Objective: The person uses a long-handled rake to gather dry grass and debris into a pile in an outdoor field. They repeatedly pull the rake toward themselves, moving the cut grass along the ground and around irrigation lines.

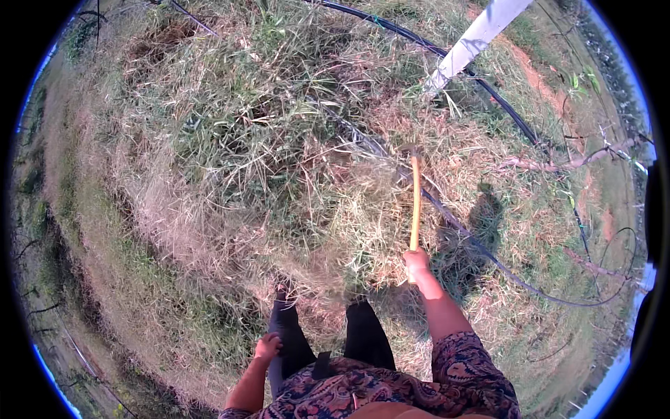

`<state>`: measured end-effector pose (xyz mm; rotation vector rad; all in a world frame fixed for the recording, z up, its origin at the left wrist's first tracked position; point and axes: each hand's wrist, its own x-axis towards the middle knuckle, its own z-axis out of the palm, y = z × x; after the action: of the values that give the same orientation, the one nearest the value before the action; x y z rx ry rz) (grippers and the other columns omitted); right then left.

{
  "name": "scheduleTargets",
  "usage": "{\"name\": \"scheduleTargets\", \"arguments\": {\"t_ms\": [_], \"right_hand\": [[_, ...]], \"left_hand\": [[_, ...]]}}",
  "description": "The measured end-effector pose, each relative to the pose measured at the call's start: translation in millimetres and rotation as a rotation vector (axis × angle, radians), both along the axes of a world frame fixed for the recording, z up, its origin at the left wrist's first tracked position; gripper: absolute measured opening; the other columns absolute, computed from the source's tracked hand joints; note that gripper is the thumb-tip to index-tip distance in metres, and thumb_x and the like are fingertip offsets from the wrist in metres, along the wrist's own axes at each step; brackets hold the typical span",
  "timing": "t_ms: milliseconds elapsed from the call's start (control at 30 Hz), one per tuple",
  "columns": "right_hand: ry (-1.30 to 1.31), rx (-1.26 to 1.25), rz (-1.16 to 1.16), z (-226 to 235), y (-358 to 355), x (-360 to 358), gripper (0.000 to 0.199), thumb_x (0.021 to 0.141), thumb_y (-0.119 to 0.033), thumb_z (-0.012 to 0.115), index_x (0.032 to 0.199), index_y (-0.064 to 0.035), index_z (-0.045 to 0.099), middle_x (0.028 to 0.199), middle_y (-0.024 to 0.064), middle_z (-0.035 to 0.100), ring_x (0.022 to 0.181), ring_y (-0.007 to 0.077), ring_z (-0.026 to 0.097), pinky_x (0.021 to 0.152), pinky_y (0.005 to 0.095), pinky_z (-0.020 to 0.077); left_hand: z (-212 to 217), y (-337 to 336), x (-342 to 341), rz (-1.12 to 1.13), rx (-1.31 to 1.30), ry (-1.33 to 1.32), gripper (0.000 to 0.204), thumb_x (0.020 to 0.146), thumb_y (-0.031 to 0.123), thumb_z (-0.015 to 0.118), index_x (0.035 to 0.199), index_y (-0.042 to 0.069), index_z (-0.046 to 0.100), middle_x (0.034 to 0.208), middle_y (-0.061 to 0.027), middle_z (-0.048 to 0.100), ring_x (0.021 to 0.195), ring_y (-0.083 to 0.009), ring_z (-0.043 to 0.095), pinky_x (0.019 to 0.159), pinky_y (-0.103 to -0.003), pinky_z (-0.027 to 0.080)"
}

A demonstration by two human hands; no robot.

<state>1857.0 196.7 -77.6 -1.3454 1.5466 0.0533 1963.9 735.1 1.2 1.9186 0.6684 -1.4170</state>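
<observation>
My right hand is closed round the lower end of a long yellowish wooden handle. This hoe points away from me, its small dark metal head down in the cut, dry grass; the blade's shape is partly hidden there. Close to the head, a dark hose runs through the grass and passes to the right of the handle. My left hand hangs beside my left leg, its fingers curled in, with nothing visible in them.
A pale post rises at the far right, with a thick black pipe passing its base. Thin bare branches stick out at the right. Loose grass heaps cover the ground ahead and to the left. My shadow falls right of the handle.
</observation>
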Motion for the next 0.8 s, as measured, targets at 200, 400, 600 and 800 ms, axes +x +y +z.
{"name": "scheduleTargets", "arguments": {"t_ms": [200, 400, 600, 800], "right_hand": [[-0.269, 0.117, -0.391, 95.7, 69.5, 31.9, 0.010, 0.079, -0.002, 0.050, 0.077, -0.0096, 0.044, 0.053, -0.0002, 0.043, 0.036, 0.0113, 0.039, 0.031, 0.0274, 0.0324], [-0.183, 0.582, -0.110, 154.8, 163.8, 57.4, 0.017, 0.080, -0.006, 0.056, 0.074, -0.0125, 0.042, 0.056, -0.0009, 0.041, 0.041, 0.0129, 0.043, 0.037, 0.0293, 0.0364], [-0.399, 0.798, -0.579, 60.1, 207.3, 226.6, 0.022, 0.080, -0.011, 0.053, 0.064, -0.0171, 0.038, 0.053, -0.0053, 0.036, 0.042, 0.0088, 0.034, 0.042, 0.0255, 0.0324], [-0.438, 0.966, -0.410, 38.4, 212.8, 321.6, 0.027, 0.085, -0.018, 0.056, 0.063, -0.0170, 0.039, 0.052, -0.0050, 0.039, 0.042, 0.0099, 0.037, 0.041, 0.0255, 0.0323]], "left_hand": [[-11.1, 50.8, 10.6, -0.528, 0.152, -0.261, 0.042, 0.083, 0.029, 0.060, 0.122, 0.014, 0.057, 0.111, -0.0108, 0.060, 0.103, -0.0225, 0.056, 0.084, -0.039, 0.046], [0.9, 6.8, 25.2, -0.747, 0.198, -0.207, 0.048, 0.080, 0.039, 0.061, 0.126, 0.026, 0.053, 0.148, -0.0086, 0.027, 0.137, -0.0279, 0.023, 0.108, -0.051, 0.024], [5.8, 43.3, 35.0, -0.698, 0.179, -0.282, 0.046, 0.080, 0.038, 0.062, 0.124, 0.028, 0.054, 0.145, -0.0087, 0.031, 0.136, -0.0276, 0.025, 0.106, -0.050, 0.028], [3.1, 63.0, 58.3, -0.718, 0.105, -0.358, 0.046, 0.081, 0.039, 0.061, 0.124, 0.026, 0.053, 0.143, -0.0097, 0.034, 0.135, -0.0283, 0.027, 0.105, -0.049, 0.029]]}}
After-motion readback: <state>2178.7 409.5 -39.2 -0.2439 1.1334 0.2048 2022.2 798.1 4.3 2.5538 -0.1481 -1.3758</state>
